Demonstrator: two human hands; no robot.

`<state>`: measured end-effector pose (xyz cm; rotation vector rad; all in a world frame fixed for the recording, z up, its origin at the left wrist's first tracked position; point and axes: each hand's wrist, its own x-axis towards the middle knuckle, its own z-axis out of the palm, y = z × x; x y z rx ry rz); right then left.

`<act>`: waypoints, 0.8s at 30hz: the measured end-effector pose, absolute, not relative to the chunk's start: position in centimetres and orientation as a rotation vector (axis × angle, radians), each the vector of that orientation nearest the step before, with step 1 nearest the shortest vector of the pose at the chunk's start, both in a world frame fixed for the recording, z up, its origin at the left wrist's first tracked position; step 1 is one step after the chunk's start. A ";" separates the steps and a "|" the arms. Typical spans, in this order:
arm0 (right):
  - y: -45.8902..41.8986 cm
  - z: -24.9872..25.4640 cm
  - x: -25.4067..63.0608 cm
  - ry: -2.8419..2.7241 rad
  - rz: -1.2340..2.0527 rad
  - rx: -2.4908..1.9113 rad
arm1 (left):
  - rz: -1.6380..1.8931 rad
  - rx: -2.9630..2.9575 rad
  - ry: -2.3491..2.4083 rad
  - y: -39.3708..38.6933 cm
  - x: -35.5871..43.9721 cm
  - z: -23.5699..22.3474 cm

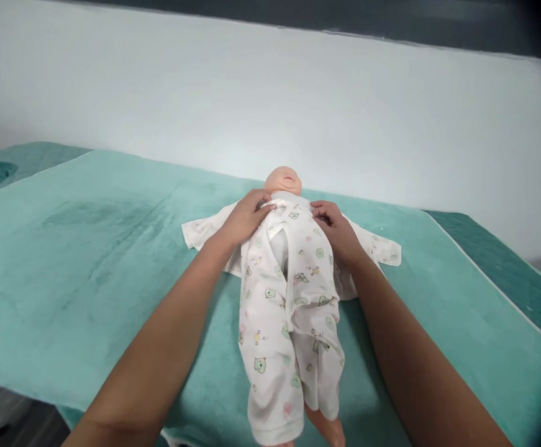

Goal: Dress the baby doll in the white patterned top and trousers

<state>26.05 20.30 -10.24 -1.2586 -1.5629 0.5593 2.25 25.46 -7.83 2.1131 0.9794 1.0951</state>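
A baby doll (284,180) lies on its back, head toward the wall and feet toward me. White baby pants (293,292) with small green and pink animal prints cover its legs and reach up to the chest. Beneath the doll a matching white shirt (386,249) is spread, its sleeves out to both sides. My left hand (250,214) is at the left of the waistband, fingers curled on the cloth. On the opposite side my right hand (335,228) grips the waistband edge with bent fingers. The doll's bare feet (328,428) show below the pant legs.
A turquoise plush blanket (112,261) covers the table, with darker green bands at both ends. Behind it stands a white wall (251,93). Dark flooring (13,416) shows at the lower left, beyond the table's front edge.
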 end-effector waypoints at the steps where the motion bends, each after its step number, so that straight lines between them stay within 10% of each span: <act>1: 20.7 -10.0 26.3 -1.615 0.582 -1.253 | 1.048 2.109 0.989 25.4 2.2 -7.6; 24: 24.2 -11.4 25.6 -1.346 0.690 -1.237 | 1.203 1.775 1.081 27.2 3.5 -9.0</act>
